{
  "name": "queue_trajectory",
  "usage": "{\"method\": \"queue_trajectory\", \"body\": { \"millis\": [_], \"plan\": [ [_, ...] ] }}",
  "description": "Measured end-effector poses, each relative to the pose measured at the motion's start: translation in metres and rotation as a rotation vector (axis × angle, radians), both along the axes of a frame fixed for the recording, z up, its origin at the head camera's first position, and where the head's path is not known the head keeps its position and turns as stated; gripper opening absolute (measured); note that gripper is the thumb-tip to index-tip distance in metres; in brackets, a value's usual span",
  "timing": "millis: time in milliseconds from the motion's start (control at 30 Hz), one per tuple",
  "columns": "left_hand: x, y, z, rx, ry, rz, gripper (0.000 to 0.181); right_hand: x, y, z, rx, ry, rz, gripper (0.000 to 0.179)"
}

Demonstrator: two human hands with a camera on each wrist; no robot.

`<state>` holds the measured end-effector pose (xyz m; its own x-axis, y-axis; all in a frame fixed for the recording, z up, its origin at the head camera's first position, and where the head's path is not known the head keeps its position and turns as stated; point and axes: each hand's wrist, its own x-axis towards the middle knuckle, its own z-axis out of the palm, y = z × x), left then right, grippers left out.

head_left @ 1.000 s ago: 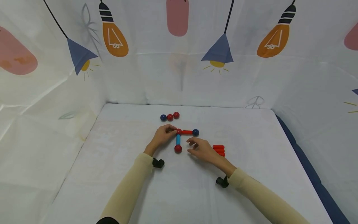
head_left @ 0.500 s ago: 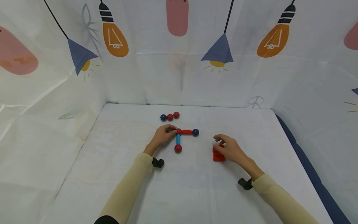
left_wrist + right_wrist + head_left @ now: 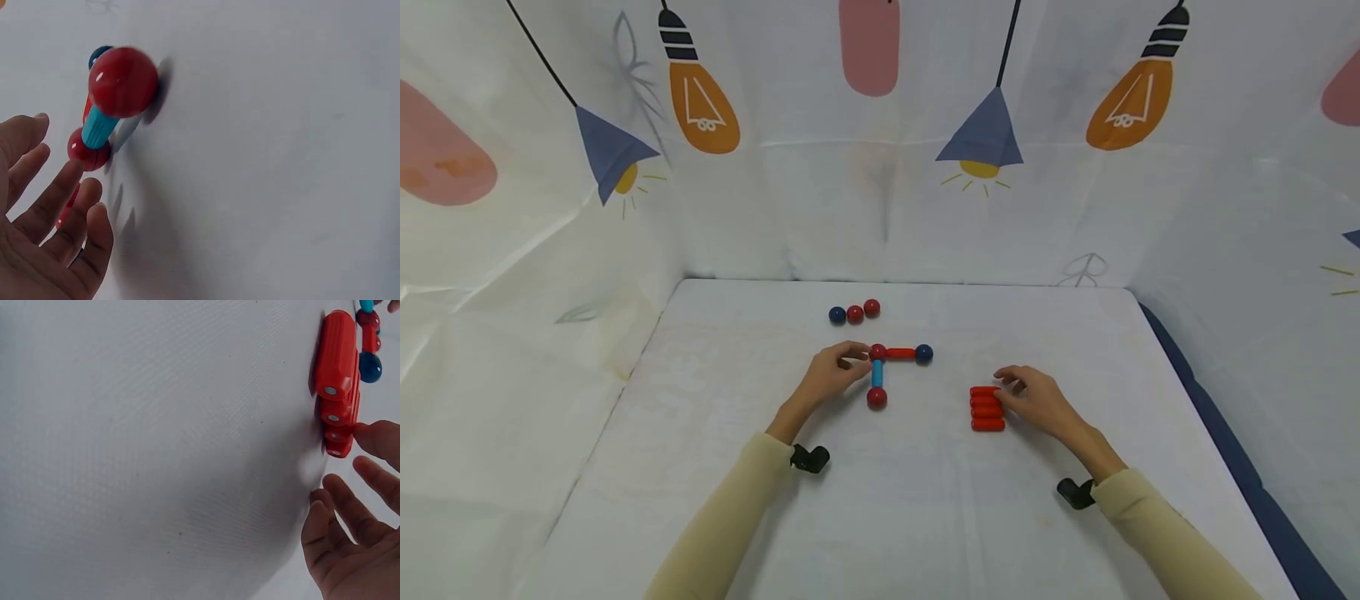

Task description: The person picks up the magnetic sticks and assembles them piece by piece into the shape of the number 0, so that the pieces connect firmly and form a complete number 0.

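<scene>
An L-shaped magnetic figure lies on the white table: a red corner ball [image 3: 877, 352], a red rod [image 3: 901, 353] to a dark blue ball [image 3: 923, 354], and a light blue rod [image 3: 877, 375] to a near red ball [image 3: 876, 398]. Beside the corner ball is my left hand [image 3: 835, 369]; in the left wrist view its fingers [image 3: 65, 187] are spread, gripping nothing. To the right, several red rods [image 3: 987, 413] lie side by side. My right hand [image 3: 1045, 404] is at their right ends, thumb by one rod [image 3: 337, 353]; whether it touches, I cannot tell.
Behind the figure, a loose dark blue ball [image 3: 837, 315] and two red balls [image 3: 855, 314] sit in a row. A printed white cloth [image 3: 820, 208] stands up around the table's back and sides.
My right hand has moved right, from near the figure to the red rods' right ends. My left fingers have drawn slightly back from the corner ball. The figure keeps its place.
</scene>
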<state>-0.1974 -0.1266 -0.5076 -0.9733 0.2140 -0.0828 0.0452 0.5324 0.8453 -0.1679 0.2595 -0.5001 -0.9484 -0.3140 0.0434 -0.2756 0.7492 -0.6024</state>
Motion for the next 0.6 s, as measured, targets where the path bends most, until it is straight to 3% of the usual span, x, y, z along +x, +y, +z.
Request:
{"method": "queue_trajectory", "body": {
  "millis": [333,600],
  "plan": [
    [0.027,0.0,-0.006,-0.004,0.066,-0.077,0.035,-0.003,-0.002,-0.006,0.008,-0.008,0.013,0.024],
    [0.038,-0.002,-0.014,-0.021,0.158,-0.115,0.029,-0.006,-0.002,-0.005,0.037,-0.063,0.019,0.017]
  ]
}}
